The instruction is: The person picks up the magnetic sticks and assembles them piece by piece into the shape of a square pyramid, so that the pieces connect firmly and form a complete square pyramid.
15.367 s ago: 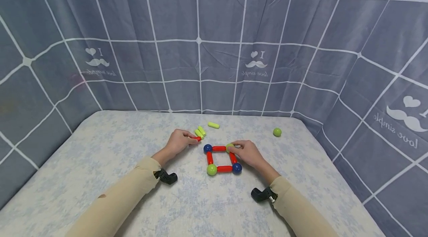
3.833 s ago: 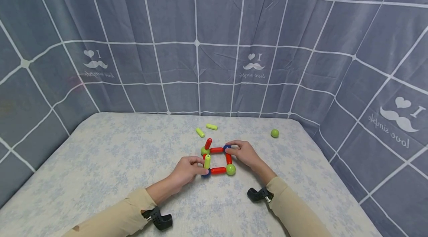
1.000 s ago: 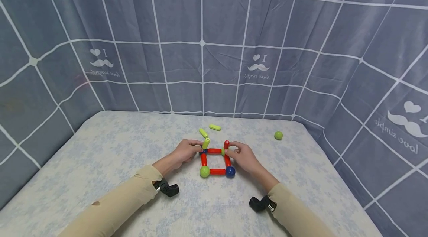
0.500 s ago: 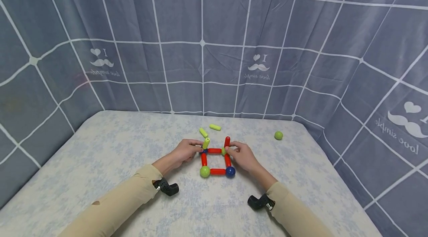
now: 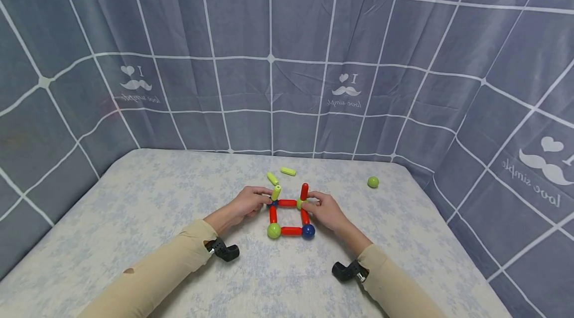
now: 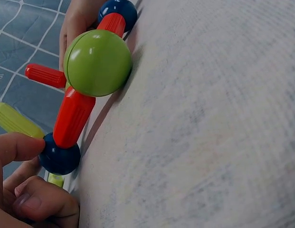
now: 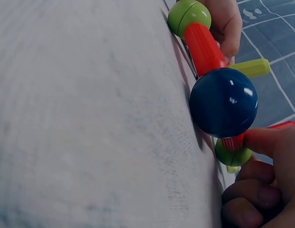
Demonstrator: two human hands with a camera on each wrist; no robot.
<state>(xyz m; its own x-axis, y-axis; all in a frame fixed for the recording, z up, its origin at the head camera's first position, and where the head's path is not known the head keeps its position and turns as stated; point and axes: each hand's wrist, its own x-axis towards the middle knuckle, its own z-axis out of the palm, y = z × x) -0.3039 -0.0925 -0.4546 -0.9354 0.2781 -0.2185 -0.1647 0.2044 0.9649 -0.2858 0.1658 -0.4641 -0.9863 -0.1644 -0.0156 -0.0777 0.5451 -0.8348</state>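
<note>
A square of red magnetic rods [image 5: 291,231] with balls at its corners lies on the table. Its near corners are a green ball [image 5: 274,231] and a blue ball [image 5: 308,231]. My left hand [image 5: 244,204] pinches the far-left blue ball [image 6: 59,159], from which a lime rod [image 5: 276,192] sticks up. At the far-right corner, my right hand [image 5: 328,211] grips the green ball [image 7: 231,154] between thumb and fingers. A red rod [image 5: 304,191] stands up from that ball. Fingers partly cover both far balls.
Two loose lime rods, one nearer [image 5: 272,178] and one farther [image 5: 288,171], lie behind the square. A single green ball [image 5: 373,182] rests toward the table's back right. A grey checked curtain [image 5: 291,83] hangs around the table [image 5: 179,183].
Over the longer span, the square was turned and gained an upright lime rod and an upright red rod. In the last second the red rod tilted back to stand straighter; the left hand stayed put.
</note>
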